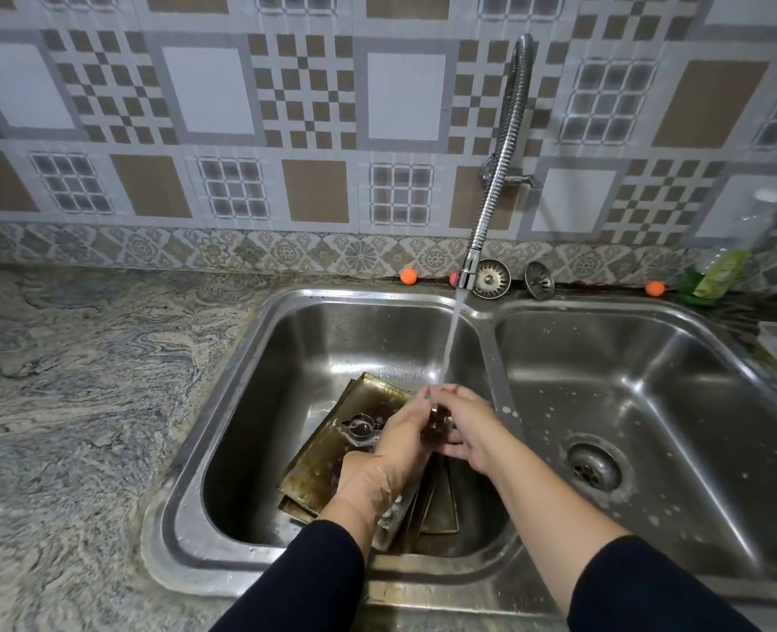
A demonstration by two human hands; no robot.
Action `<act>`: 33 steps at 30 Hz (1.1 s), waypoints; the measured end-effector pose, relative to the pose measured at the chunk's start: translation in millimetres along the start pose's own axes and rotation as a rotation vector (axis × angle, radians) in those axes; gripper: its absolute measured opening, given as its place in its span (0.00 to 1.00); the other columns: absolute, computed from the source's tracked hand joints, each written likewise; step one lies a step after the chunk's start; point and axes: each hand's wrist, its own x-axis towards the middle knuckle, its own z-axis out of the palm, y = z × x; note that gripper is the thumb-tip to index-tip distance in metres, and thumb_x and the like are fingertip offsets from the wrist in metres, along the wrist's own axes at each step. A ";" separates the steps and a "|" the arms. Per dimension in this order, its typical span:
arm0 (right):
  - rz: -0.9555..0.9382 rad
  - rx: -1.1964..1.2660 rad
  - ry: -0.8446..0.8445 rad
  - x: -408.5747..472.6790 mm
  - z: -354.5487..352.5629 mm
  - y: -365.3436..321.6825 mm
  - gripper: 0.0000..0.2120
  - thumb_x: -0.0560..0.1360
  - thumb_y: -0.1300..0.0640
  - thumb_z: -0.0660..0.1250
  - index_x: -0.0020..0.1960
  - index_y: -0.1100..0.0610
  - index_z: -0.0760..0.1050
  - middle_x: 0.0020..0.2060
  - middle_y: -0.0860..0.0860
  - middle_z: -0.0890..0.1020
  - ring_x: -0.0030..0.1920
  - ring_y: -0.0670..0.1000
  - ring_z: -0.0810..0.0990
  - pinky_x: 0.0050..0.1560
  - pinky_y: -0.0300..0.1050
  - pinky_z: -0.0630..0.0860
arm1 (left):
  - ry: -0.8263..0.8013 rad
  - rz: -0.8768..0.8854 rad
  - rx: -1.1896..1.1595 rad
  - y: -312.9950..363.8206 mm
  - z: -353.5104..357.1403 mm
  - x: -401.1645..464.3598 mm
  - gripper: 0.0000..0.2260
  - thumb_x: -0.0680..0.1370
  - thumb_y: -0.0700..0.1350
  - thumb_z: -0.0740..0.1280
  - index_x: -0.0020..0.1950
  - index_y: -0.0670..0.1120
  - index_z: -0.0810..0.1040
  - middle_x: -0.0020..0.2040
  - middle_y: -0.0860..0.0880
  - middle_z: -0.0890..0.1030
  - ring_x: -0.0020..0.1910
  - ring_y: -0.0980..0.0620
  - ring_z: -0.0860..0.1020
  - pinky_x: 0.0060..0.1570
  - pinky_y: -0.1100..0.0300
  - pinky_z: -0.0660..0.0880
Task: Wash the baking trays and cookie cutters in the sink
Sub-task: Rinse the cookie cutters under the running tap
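Rinsing: my left hand (400, 431) and right hand (464, 431) grip a small cookie cutter (437, 415) under the tap stream (449, 339), above stacked baking trays (327, 453); next, I judge, set it aside

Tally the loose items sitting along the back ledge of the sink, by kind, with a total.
Orange balls: 2
Metal sink strainers: 2
Green packet: 1
Total: 5
A reddish bit behind the tap head is too hidden to count.
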 end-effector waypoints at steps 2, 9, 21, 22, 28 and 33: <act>-0.075 -0.041 0.025 -0.5 1.7 3.2 0.05 0.76 0.51 0.67 0.45 0.47 0.81 0.52 0.52 0.82 0.55 0.56 0.80 0.57 0.57 0.78 | 0.025 -0.026 0.007 3.2 0.3 -0.4 0.14 0.83 0.45 0.57 0.66 0.52 0.75 0.60 0.45 0.79 0.56 0.45 0.78 0.53 0.50 0.76; -0.115 0.026 -0.134 -6.2 -8.5 -4.3 0.22 0.75 0.57 0.70 0.68 0.47 0.72 0.63 0.51 0.77 0.60 0.51 0.77 0.61 0.54 0.75 | 0.114 0.101 0.096 13.8 11.2 0.7 0.16 0.83 0.42 0.55 0.69 0.51 0.71 0.68 0.45 0.73 0.67 0.45 0.71 0.66 0.48 0.70; -0.205 -0.185 0.257 47.8 -153.2 -38.8 0.22 0.71 0.53 0.74 0.63 0.54 0.75 0.52 0.52 0.82 0.49 0.50 0.79 0.44 0.42 0.75 | -0.261 0.272 1.429 9.2 73.5 27.5 0.26 0.82 0.53 0.53 0.79 0.48 0.51 0.79 0.52 0.50 0.77 0.52 0.47 0.75 0.51 0.48; -0.212 -0.251 0.298 56.2 -168.0 -33.2 0.21 0.70 0.55 0.74 0.62 0.56 0.76 0.52 0.54 0.82 0.48 0.50 0.78 0.39 0.39 0.74 | -0.272 0.235 1.522 4.2 77.2 31.2 0.28 0.82 0.55 0.52 0.79 0.48 0.47 0.79 0.53 0.45 0.77 0.53 0.43 0.74 0.48 0.47; -0.050 -0.749 0.427 125.0 -252.2 12.9 0.29 0.71 0.53 0.73 0.69 0.58 0.70 0.64 0.58 0.76 0.62 0.58 0.76 0.58 0.45 0.73 | -0.202 0.182 1.835 -12.1 93.5 38.3 0.30 0.82 0.58 0.45 0.78 0.47 0.36 0.77 0.52 0.33 0.76 0.54 0.35 0.74 0.47 0.36; -0.122 -1.134 0.483 184.0 -297.9 14.2 0.15 0.76 0.49 0.65 0.59 0.54 0.79 0.60 0.54 0.79 0.58 0.56 0.77 0.53 0.42 0.73 | -0.178 0.134 1.930 -12.8 100.5 39.3 0.28 0.82 0.56 0.42 0.76 0.47 0.32 0.75 0.52 0.29 0.74 0.55 0.31 0.70 0.48 0.29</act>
